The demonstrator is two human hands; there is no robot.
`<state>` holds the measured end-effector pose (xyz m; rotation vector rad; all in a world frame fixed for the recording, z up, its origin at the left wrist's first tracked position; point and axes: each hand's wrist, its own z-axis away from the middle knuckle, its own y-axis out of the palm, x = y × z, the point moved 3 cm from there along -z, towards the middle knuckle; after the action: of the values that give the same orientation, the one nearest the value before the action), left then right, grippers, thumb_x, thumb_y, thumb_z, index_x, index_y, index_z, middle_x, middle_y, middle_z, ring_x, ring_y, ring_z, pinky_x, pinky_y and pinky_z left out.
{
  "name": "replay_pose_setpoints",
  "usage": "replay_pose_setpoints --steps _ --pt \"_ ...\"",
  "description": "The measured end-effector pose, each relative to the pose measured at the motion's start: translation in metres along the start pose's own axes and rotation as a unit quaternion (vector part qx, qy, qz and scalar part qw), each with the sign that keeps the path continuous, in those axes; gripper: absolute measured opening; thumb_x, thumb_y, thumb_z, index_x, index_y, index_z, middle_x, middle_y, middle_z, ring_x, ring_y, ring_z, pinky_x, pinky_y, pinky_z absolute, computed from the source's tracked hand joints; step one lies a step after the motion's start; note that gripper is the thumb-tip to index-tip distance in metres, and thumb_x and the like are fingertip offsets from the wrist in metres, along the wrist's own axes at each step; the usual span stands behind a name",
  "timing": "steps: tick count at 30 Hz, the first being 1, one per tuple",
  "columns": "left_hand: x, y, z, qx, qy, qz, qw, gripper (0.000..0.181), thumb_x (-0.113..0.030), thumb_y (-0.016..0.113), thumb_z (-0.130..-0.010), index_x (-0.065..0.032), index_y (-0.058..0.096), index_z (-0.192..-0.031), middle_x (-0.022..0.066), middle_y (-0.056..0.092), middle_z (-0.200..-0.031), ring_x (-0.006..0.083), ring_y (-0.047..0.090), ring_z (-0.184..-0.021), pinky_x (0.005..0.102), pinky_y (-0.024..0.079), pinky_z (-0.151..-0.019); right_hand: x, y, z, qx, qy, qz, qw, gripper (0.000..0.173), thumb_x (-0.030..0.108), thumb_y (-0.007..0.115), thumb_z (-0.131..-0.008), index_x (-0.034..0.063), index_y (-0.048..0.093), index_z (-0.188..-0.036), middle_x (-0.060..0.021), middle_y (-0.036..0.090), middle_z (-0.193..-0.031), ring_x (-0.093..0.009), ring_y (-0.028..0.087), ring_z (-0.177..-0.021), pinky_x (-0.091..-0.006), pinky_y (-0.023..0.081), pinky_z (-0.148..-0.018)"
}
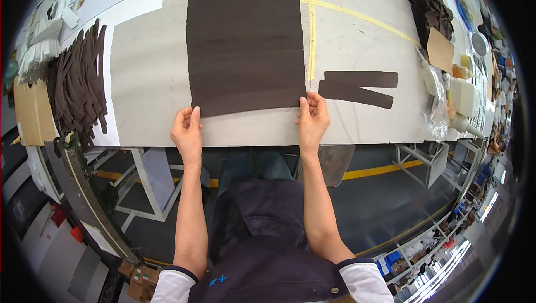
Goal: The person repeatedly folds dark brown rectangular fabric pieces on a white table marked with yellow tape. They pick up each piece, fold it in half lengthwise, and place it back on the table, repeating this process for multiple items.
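Note:
A wide dark brown sheet [246, 43], fabric or leather, stretches from the top of the view down the middle of the worktable. My left hand [186, 129] pinches its near left corner between thumb and fingers. At the near right corner, my right hand [312, 114] grips the sheet in the same way. The near edge runs between the two hands, slightly higher on the right. Just right of my right hand lie two short dark brown strips, the upper strip [362, 79] and the lower strip [356, 93], touching at their left ends.
Many narrow brown strips [79, 81] are heaped at the table's left. Yellow tape [310, 43] marks the pale tabletop [259, 131]. On the right stand a white plastic bottle [464, 98], clear plastic wrap [435, 110] and a folded dark bundle [429, 10]. A clear panel [337, 165] hangs below the front edge.

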<state>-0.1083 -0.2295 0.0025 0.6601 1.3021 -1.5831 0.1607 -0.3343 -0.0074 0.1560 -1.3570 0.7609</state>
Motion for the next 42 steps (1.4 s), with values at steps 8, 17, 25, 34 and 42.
replay_pose_setpoints --steps 8,17,25,34,42 --pt "0.001 0.001 -0.003 -0.006 -0.010 -0.008 1.000 0.022 -0.018 0.070 -0.094 0.0031 0.065 -0.096 0.0012 0.062 -0.076 0.0066 0.053 -0.062 0.0231 0.047 -0.057 0.006 0.005 0.002 -0.022 0.001 0.008 1.000 0.021 0.004 0.066 -0.092 -0.0007 0.059 -0.111 -0.0015 0.055 -0.079 -0.007 0.050 -0.061 -0.0246 0.044 -0.055" --pt "-0.001 0.002 -0.007 -0.028 -0.014 -0.015 0.999 0.020 -0.018 0.073 -0.091 -0.0002 0.065 -0.086 0.0003 0.060 -0.067 0.0059 0.052 -0.055 0.0230 0.045 -0.049 0.000 0.005 0.001 -0.040 -0.039 0.068 0.996 0.020 0.005 0.067 -0.092 0.0015 0.061 -0.111 -0.0002 0.054 -0.076 -0.007 0.050 -0.063 -0.0244 0.044 -0.056" --pt "-0.001 -0.001 -0.009 -0.028 -0.050 -0.027 0.998 0.020 -0.021 0.073 -0.090 -0.0027 0.066 -0.088 -0.0004 0.060 -0.066 0.0054 0.053 -0.052 0.0218 0.043 -0.047 0.001 0.007 0.001 -0.011 -0.045 0.055 0.997 0.020 0.008 0.065 -0.095 0.0020 0.059 -0.113 0.0032 0.052 -0.078 -0.001 0.046 -0.060 -0.0169 0.044 -0.043" --pt "-0.003 0.004 -0.010 -0.031 -0.050 -0.032 0.998 0.021 -0.018 0.074 -0.089 0.0008 0.065 -0.086 0.0023 0.061 -0.067 0.0077 0.055 -0.055 0.0242 0.049 -0.049 0.005 0.003 -0.002 -0.016 -0.012 0.053 0.998 0.020 0.004 0.066 -0.091 -0.0002 0.061 -0.111 -0.0001 0.055 -0.075 -0.006 0.049 -0.061 -0.0233 0.043 -0.055" --pt "-0.001 -0.001 -0.008 -0.033 -0.066 -0.042 0.996 0.021 -0.021 0.074 -0.090 -0.0021 0.065 -0.091 -0.0005 0.058 -0.067 0.0063 0.051 -0.053 0.0225 0.043 -0.048 0.017 -0.064 -0.038 -0.049 -0.189 0.247 0.949 0.020 0.003 0.067 -0.087 0.0003 0.062 -0.106 -0.0089 0.060 -0.093 -0.022 0.060 -0.085 -0.0342 0.049 -0.072"
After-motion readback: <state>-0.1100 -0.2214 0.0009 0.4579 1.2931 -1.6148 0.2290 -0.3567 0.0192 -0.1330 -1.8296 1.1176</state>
